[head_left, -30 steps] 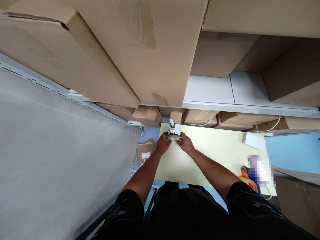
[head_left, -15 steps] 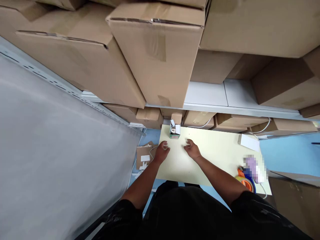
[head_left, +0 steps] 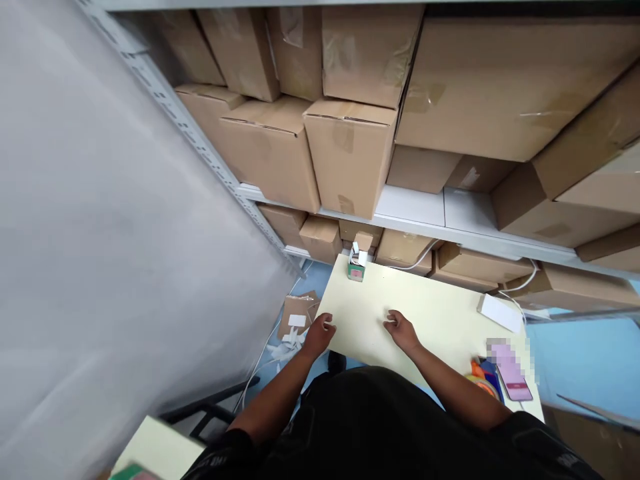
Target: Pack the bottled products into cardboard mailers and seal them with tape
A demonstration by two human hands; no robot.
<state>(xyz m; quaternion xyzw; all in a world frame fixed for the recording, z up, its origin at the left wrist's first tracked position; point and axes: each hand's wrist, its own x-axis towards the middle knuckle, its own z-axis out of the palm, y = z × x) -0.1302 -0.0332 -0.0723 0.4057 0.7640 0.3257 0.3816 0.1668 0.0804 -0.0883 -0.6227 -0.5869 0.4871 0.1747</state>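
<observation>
Pale yellow table is my landmark; my left hand rests at its near left corner, fingers curled loosely over the edge and holding nothing, though whether the tips press the edge I cannot tell; my right hand lies flat-ish on the table top a little to the right of the left one, fingers half bent and relaxed, empty too; both hands sit near the table's near edge, well apart from the small green box, which stands upright at the table's far left corner with its white flaps open and something pale poking out of the top, too small to make out; a white flat box lies at the table's far right edge; an orange tape roll sits at the table's near right corner, beside a blurred pink patch; behind the table, cardboard cartons are stacked on a white shelf, with smaller cartons tucked under the shelf just past the table's far edge; a white cable runs along there; left of the table, on the blue floor, lie cardboard scraps and white paper bits; a grey sheet hangs well to the left of the table.
</observation>
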